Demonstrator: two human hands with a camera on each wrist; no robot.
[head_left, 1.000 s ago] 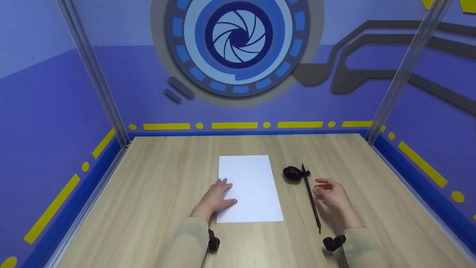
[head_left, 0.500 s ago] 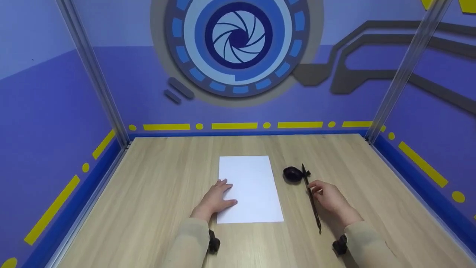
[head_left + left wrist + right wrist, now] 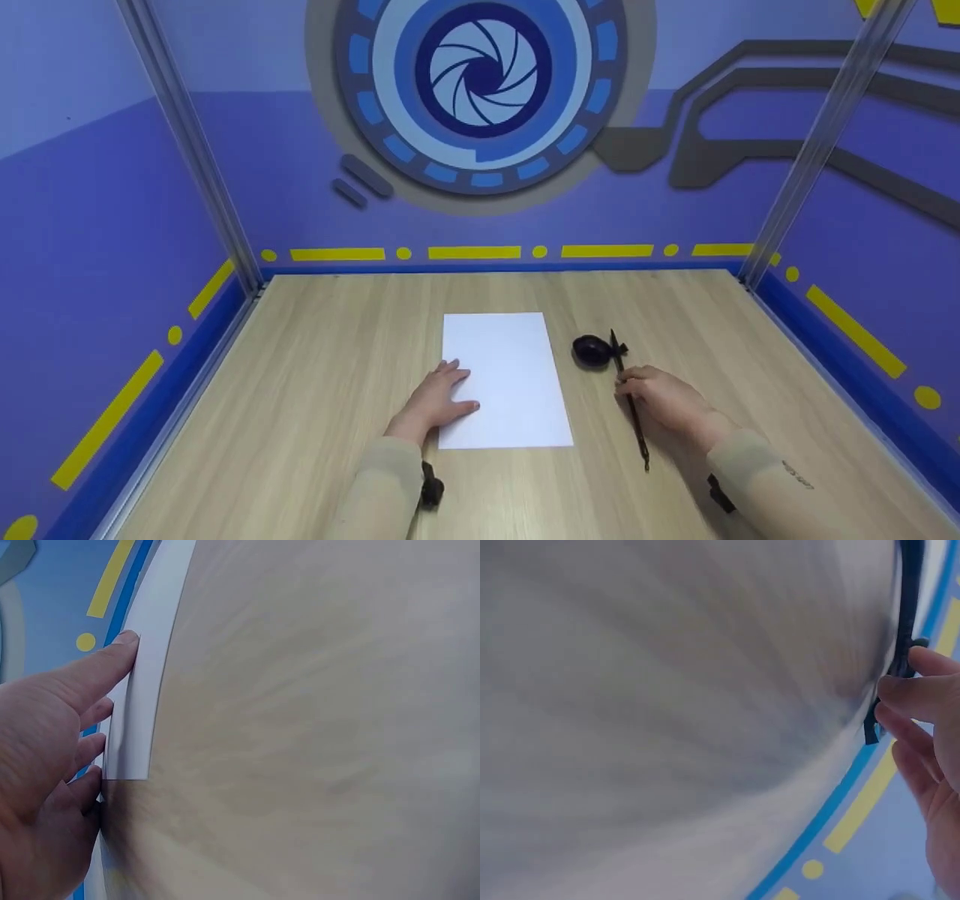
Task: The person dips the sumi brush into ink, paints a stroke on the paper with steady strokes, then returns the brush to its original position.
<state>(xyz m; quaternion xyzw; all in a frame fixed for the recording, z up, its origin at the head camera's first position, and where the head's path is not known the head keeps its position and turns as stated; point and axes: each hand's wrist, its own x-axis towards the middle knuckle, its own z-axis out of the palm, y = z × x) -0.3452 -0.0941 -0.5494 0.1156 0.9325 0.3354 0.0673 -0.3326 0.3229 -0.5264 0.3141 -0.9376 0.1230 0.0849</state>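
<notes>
- Left hand (image 3: 437, 401) lies flat on the near-left corner of the white rectangular paper sheet (image 3: 506, 375), fingers (image 3: 105, 664) straight and spread, pressing the sheet to the light wood-grain bench (image 3: 315, 390); it grips nothing.
- Right hand (image 3: 664, 401) is at the long thin black brush (image 3: 630, 409), which lies on the bench just right of the sheet, pointing away from the person.
- Right fingers (image 3: 919, 697) are curled at the brush shaft and touch it; the right wrist view is blurred, so a full pinch cannot be confirmed.
- Step in hand, as a judgement: taking hold of the brush while the sheet is pinned; the brush is not yet lifted off the bench.
- Next move likely calls for closing thumb and fingers round the shaft mid-length and lifting without rolling it toward the sheet.
- Small round black dish (image 3: 591, 350) sits right of the sheet's far half, touching or just beside the brush's far end; its contents cannot be told from here.
- Blue wall with yellow dashes (image 3: 472, 253) runs behind the sheet.
</notes>
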